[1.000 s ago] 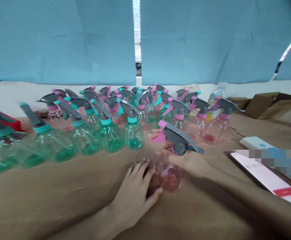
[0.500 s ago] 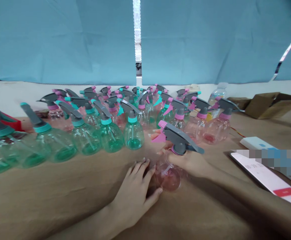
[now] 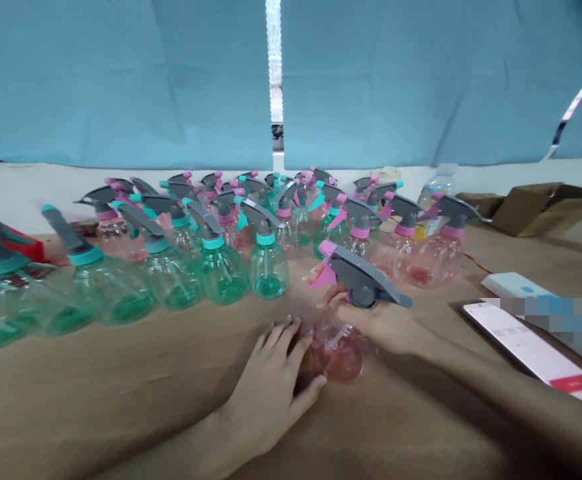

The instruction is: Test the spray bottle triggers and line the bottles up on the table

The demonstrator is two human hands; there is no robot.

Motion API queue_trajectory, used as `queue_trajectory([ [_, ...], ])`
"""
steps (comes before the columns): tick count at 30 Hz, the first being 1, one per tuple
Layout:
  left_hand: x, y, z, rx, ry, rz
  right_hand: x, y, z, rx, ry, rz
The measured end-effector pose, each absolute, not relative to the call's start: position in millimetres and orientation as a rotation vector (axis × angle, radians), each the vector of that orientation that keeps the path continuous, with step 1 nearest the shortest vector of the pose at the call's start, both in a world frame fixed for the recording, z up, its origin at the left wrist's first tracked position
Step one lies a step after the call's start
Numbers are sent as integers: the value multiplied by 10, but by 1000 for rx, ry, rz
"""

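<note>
A clear pink spray bottle (image 3: 341, 357) with a grey and pink trigger head stands on the table before me. My right hand (image 3: 371, 320) is closed around its neck, just under the head; some of the fingers are hidden behind the bottle. Palm down on the table, my left hand (image 3: 271, 370) lies at the bottle's left side with its fingers stretched out. Its thumb and index fingertips are at the bottle's lower wall; whether they press on it I cannot tell. The closest of the standing bottles is a green spray bottle (image 3: 269, 270) with a turquoise collar.
Several green and pink spray bottles stand in rows from the left (image 3: 131, 303) across the back. At right are a lit phone (image 3: 525, 347), a white device (image 3: 513, 285) and an open cardboard box (image 3: 535, 210). A blue cloth (image 3: 171, 80) hangs behind the wooden table (image 3: 121, 400).
Almost nothing differs. The held spray bottle and my right hand sit very slightly further right; my left hand stays in place.
</note>
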State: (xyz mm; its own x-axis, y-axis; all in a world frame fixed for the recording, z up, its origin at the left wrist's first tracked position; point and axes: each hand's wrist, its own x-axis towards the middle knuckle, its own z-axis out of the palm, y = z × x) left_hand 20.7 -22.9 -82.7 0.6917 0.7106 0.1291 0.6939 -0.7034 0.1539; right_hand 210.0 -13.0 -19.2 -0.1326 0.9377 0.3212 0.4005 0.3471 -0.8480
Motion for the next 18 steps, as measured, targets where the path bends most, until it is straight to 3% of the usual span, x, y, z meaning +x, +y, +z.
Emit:
queue_trajectory([
  [7,209,-225,-832,2808,1169,293,2113,-153,-162,-1281,-1727,646],
  [18,214,-206,-853,2817,1157,336,2114,-130,-219,-1141,-1663,812],
])
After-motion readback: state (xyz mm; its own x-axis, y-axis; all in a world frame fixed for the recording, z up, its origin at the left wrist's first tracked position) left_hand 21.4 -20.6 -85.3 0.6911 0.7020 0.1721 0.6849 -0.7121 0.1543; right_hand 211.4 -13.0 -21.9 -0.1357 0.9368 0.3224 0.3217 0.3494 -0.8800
